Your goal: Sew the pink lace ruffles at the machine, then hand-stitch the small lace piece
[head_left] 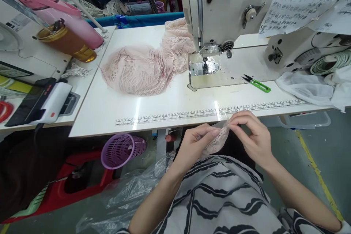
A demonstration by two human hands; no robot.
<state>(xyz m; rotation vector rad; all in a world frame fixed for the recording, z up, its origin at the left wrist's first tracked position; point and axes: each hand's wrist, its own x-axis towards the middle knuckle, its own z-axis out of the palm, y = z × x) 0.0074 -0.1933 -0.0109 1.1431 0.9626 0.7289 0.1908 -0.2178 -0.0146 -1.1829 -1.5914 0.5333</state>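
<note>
A small piece of pale pink lace fabric (219,142) is held up in front of my lap, just off the table's front edge. My left hand (196,140) grips its left side, the thumb pressed on top. At its upper right corner, the thumb and fingertips of my right hand (251,135) pinch the edge. A larger heap of pink lace (139,69) lies on the white table, left of the sewing machine (219,11). Green thread snips (257,83) rest on the machine bed, to the right of the needle.
A printed ruler strip (175,116) runs along the table's front edge. Handwritten sheets (298,2) hang at the upper right above white cloth (307,86). On the left stand a pink bottle (68,18) and a brown cup (65,42). A purple basket (120,150) sits below the table.
</note>
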